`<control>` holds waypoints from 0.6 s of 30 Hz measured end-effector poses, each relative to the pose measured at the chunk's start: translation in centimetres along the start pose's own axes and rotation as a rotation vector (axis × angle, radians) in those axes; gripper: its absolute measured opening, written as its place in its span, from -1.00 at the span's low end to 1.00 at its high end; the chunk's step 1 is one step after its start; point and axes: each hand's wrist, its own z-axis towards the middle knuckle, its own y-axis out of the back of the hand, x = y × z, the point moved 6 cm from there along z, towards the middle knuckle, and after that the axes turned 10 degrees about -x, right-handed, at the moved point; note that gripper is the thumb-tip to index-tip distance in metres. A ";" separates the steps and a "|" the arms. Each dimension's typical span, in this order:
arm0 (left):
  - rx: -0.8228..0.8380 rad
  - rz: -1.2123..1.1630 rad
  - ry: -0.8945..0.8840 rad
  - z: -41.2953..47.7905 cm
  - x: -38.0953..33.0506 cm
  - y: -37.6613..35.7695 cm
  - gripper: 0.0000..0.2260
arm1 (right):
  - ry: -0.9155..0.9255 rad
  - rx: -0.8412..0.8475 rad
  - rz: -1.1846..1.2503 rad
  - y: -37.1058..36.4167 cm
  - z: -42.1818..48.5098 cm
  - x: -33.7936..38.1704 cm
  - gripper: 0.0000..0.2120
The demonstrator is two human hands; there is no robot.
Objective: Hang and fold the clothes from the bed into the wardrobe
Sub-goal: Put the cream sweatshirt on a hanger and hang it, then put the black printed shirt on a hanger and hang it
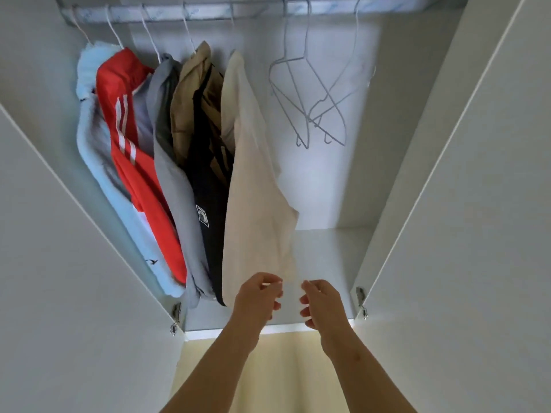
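Hanging just beyond both hands: cream garment [253, 189], long axis running from the rail [208, 14] straight down, hem pointing at the hands. Pinching that hem with the left hand [258, 296], fingers curled. Right hand [323, 302] just beside the hem's edge, loosely curled, holding nothing. Left of the left hand, hung clothes [143, 159]; far above the right, bare hangers [313, 93].

Mostly hidden: black garment [208, 192], behind cream garment [256, 204]; left hand [258, 296] grip blurred.
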 end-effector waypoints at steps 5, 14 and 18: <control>0.169 0.089 0.026 -3.2 3.6 -0.6 -0.93 | -0.092 -0.124 0.127 3.3 -3.7 -4.2 -0.90; 0.503 0.287 0.050 -12.2 13.6 1.3 -0.94 | -0.366 -0.375 0.283 4.7 -17.7 -17.7 -0.87; 0.673 0.409 -0.007 -18.3 16.8 1.1 -0.93 | -0.453 -0.552 0.391 6.6 -24.9 -23.5 -0.86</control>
